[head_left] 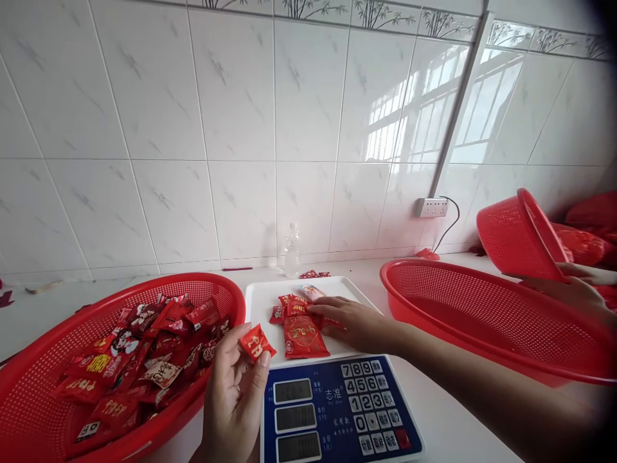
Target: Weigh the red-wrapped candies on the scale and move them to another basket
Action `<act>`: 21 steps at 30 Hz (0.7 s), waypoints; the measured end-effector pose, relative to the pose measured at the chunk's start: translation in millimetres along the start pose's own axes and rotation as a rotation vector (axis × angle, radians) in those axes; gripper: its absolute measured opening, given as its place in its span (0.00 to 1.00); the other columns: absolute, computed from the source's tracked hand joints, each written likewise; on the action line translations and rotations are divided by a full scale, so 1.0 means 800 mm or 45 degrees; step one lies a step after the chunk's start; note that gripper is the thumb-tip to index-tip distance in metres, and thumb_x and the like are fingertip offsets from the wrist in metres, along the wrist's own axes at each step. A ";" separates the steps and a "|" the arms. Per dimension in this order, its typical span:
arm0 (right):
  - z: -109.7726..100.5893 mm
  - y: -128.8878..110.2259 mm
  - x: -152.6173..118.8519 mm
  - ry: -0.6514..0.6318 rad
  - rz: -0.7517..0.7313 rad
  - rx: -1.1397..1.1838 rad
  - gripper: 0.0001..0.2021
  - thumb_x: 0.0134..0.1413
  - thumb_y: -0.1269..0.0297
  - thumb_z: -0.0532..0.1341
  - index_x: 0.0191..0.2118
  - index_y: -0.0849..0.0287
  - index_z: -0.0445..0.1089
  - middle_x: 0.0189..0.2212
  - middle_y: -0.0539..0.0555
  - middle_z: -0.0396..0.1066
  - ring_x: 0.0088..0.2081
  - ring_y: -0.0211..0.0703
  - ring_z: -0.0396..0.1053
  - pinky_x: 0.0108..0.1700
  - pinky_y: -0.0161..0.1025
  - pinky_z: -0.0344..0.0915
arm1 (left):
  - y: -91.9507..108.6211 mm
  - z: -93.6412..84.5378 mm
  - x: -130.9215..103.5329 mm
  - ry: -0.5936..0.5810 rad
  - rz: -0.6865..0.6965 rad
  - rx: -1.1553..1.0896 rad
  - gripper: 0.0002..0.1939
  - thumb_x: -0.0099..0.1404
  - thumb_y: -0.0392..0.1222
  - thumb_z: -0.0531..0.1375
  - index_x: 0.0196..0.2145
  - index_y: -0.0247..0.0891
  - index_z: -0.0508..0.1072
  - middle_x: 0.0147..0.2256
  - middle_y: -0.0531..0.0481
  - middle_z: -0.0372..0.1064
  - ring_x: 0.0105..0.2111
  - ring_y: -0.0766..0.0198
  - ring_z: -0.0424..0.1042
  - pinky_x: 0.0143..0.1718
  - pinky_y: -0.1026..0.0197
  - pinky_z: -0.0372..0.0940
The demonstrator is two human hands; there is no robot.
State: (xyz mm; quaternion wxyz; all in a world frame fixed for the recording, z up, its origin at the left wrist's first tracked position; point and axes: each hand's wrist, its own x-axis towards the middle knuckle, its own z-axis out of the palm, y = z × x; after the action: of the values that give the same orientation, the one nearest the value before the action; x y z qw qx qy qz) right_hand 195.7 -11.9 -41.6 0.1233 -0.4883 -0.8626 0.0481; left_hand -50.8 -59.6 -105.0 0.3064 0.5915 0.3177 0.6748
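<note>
My left hand (236,389) is closed on a small red candy packet (257,341) with gold lettering, pinched between thumb and fingers at the scale's front left. My right hand (344,316) reaches over the white tray of the digital scale (263,297), fingers stretched out and touching the candy packets there. A larger red packet (305,337) lies on the tray, with several smaller red ones (295,304) behind it. A pale packet (311,292) shows farther back. What lies under my right fingers is partly hidden.
A red plastic basket (212,286) full of wrapped candies stands left; another red basket (409,270) stands right. Another person's hands (569,287) hold a tilted red basket (501,235). Behind are a clear bottle (292,251), a power strip (432,207) and the tiled wall (241,96).
</note>
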 end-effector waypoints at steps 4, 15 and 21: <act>0.001 -0.002 0.005 -0.027 0.006 -0.029 0.20 0.62 0.62 0.52 0.58 0.50 0.67 0.58 0.58 0.65 0.57 0.55 0.64 0.55 0.53 0.62 | 0.002 0.000 0.001 -0.019 0.010 0.008 0.18 0.66 0.41 0.61 0.52 0.45 0.64 0.43 0.47 0.73 0.38 0.62 0.75 0.38 0.63 0.72; 0.011 0.008 0.006 0.062 0.041 -0.044 0.18 0.65 0.61 0.48 0.54 0.52 0.69 0.55 0.57 0.68 0.46 0.48 0.72 0.48 0.45 0.65 | 0.003 0.004 -0.001 0.007 0.008 -0.020 0.18 0.65 0.44 0.62 0.51 0.42 0.65 0.43 0.45 0.73 0.40 0.59 0.75 0.42 0.59 0.72; 0.009 0.003 0.013 0.011 -0.007 -0.043 0.18 0.63 0.59 0.52 0.55 0.50 0.68 0.54 0.55 0.70 0.50 0.48 0.70 0.51 0.44 0.65 | 0.006 0.003 0.003 -0.023 0.020 -0.006 0.18 0.65 0.43 0.61 0.51 0.41 0.64 0.42 0.45 0.72 0.39 0.59 0.75 0.41 0.59 0.72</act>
State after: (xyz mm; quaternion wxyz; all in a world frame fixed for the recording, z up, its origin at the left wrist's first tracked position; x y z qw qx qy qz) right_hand 190.6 -1.7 -47.0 0.1190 -0.4881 -0.8641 0.0311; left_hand -49.2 -60.6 -99.8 0.3053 0.5993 0.3086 0.6726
